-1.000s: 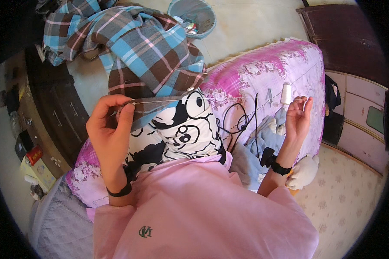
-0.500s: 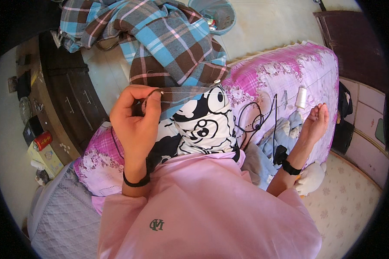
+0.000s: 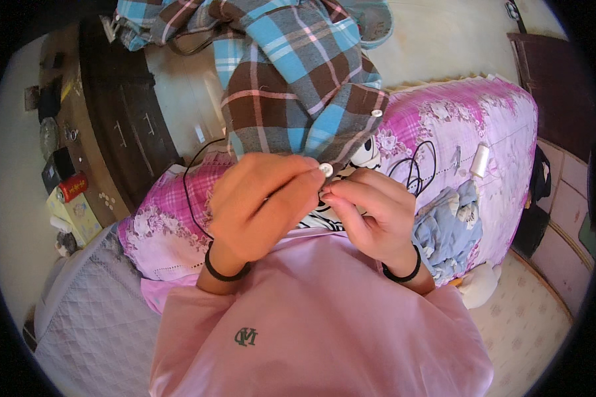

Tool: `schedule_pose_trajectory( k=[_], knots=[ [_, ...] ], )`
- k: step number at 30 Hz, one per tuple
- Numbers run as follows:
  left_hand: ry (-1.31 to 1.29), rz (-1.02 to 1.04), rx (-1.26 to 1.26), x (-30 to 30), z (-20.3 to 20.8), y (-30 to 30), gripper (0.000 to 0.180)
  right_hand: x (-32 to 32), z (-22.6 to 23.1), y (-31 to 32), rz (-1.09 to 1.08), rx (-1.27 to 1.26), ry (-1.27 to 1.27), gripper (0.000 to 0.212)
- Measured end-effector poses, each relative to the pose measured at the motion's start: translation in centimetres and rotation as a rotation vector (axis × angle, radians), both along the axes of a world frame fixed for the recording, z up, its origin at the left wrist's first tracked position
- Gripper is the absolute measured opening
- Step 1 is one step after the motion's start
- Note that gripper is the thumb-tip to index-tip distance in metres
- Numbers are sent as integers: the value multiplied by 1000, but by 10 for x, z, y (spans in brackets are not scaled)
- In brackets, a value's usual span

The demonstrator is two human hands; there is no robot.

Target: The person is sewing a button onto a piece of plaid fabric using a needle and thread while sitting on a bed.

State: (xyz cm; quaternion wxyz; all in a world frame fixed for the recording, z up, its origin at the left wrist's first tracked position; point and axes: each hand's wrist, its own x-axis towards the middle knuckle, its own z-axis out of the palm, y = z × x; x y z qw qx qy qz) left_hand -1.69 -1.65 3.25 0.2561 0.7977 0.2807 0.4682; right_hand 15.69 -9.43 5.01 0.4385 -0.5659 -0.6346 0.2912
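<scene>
A blue, brown and grey plaid cloth (image 3: 271, 106) drapes from in front of me over my lap. My left hand (image 3: 261, 205) is closed on its near edge, right beside a round white button (image 3: 326, 170). Farther along that edge sits a second white button (image 3: 376, 113). Close against the left fingertips, my right hand (image 3: 376, 210) is closed in a pinch just right of the button. Whatever it pinches is too small to make out. No thread can be seen between the hands at this moment.
On the pink flowered bedspread (image 3: 510, 112) at my right lie a white thread spool (image 3: 480, 161), a looped black cable (image 3: 414, 175) and a crumpled blue-grey cloth (image 3: 447, 231). A blue bin (image 3: 377, 30) stands beyond. Dark wooden drawers (image 3: 129, 132) are at the left.
My right hand has come in from far right to meet the left at the cloth's edge. The stretched white thread no longer shows. My left hand has shifted right and nearer with the cloth.
</scene>
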Motion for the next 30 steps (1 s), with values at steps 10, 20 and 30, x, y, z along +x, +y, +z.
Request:
schedule_pose_trajectory(
  k=[10,20,30],
  knots=[
    [-72,-46,144,-6,-4,-3,29,-5,-3,9,-45,81,-44,16],
    [-76,-40,148,-4,-5,-2,30,-3,-1,13,-15,129,-42,22],
    [-100,-28,215,2,-7,0,31,-3,-3,14,-18,173,-34,24]
  ],
)
